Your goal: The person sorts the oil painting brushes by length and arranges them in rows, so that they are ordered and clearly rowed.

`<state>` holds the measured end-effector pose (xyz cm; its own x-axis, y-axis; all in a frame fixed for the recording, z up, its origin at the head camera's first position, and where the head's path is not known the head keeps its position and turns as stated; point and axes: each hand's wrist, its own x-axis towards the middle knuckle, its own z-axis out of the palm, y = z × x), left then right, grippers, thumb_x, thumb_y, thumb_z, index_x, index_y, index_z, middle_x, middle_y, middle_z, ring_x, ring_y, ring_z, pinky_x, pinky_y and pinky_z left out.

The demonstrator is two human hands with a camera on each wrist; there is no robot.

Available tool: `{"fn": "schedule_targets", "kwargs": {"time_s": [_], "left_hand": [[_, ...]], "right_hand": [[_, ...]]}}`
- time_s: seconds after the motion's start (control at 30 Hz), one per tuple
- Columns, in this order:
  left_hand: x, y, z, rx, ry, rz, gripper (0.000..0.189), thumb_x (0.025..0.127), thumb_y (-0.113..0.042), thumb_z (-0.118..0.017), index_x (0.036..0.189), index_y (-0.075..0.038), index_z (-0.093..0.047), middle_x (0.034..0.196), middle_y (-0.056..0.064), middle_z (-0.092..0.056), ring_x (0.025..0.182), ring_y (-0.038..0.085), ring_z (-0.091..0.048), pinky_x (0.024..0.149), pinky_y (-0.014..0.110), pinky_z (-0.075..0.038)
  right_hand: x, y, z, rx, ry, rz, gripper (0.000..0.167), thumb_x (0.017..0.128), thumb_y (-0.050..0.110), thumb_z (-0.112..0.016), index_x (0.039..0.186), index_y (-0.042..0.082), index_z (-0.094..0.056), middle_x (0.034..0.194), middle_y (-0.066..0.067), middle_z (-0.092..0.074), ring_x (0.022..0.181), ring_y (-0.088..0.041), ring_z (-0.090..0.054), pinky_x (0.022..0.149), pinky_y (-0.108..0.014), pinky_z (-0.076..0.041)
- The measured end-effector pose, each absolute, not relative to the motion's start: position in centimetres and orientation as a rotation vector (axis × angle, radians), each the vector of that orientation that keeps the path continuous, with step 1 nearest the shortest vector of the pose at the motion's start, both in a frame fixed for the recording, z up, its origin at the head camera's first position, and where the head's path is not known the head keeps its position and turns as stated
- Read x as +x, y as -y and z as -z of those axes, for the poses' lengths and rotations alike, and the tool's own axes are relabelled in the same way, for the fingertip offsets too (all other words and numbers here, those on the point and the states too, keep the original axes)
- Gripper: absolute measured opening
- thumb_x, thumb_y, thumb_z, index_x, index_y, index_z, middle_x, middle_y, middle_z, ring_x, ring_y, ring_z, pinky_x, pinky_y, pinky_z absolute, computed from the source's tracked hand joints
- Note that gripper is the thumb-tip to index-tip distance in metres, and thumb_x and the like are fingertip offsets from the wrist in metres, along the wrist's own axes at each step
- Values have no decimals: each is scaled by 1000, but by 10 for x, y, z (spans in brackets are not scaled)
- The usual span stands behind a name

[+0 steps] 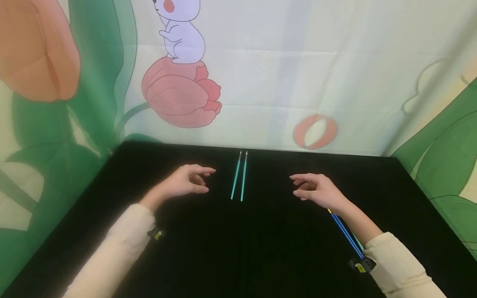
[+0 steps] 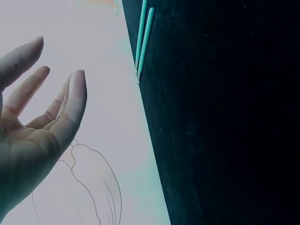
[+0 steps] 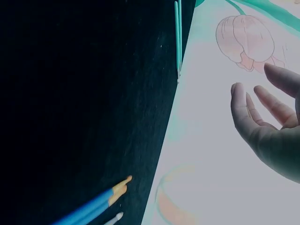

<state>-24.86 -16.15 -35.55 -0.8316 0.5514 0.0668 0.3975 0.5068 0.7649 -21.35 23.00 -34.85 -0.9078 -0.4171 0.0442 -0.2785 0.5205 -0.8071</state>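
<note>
Two slender teal sticks with pale tips, which look like paintbrushes (image 1: 244,176), lie nearly side by side near the far middle of a black table. To their left my left hand (image 1: 186,181) hovers with relaxed fingers and holds nothing. My right hand (image 1: 320,192) hovers to their right, its fingers loosely bent and nothing between them. Under the right forearm lie blue brushes (image 3: 89,208) with yellowish tips, partly hidden in the head view. Beside them a pale tip (image 3: 115,219) shows in the right wrist view; a green handle (image 1: 358,244) peeks out in the head view.
The black tabletop (image 1: 242,248) ends at a printed curtain (image 1: 253,74) with tulips and a white animal. More curtain with large green leaves (image 1: 454,174) hangs at the sides. Pale puffy sleeves (image 1: 112,248) cover both forearms, with a small dark device near each wrist.
</note>
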Motion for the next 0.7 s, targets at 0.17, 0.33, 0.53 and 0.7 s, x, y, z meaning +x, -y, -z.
{"fn": "schedule_targets", "kwargs": {"time_s": [0.17,0.33,0.53,0.7], "left_hand": [[-242,167,358,824,-2566,-1219,54,78,-13,-71,129,-10,-51,120,13,-52,92,22,-61,71,30,-54],[-238,174,361,806,-2573,-1182,56,78,-17,-72,130,-14,-51,120,12,-50,93,20,-61,70,29,-54],[-235,186,360,816,-2593,-1184,57,78,-16,-72,130,-12,-50,120,14,-50,93,23,-61,72,31,-53],[-231,195,357,801,-2590,-1176,59,77,-17,-72,131,-13,-49,123,14,-49,95,24,-60,72,30,-53]], "right_hand": [[-206,-244,349,-582,-2636,1299,42,84,15,-64,124,5,-53,112,-18,-57,85,-22,-62,72,-27,-53],[-198,-260,349,-534,-2643,1293,43,85,16,-64,125,3,-52,113,-20,-56,84,-23,-62,71,-32,-54],[-191,-276,347,-516,-2690,1255,44,86,19,-63,125,2,-52,112,-19,-57,88,-22,-61,70,-34,-53],[-188,-285,348,-476,-2689,1253,44,86,19,-63,125,1,-52,113,-21,-56,90,-23,-60,69,-32,-53]]}}
